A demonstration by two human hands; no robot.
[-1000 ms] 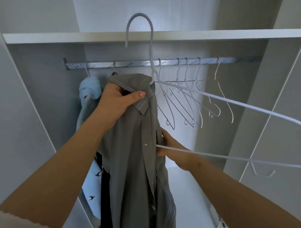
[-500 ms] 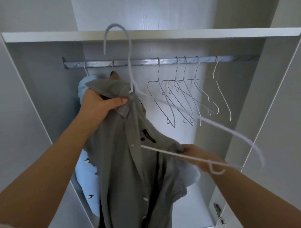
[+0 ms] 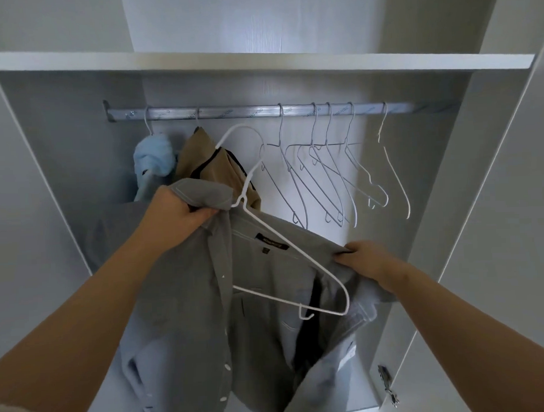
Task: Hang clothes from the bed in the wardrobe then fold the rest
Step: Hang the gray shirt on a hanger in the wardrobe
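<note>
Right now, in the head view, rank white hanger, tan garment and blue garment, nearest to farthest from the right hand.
1. White hanger, in the grey shirt beside the right hand.
2. Tan garment, hung up-left.
3. Blue garment, leftmost on the rail.

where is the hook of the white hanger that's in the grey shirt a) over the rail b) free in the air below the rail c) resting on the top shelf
b: the white hanger has its hook free below the rail, while the left hand and right hand hold the grey shirt.
</note>
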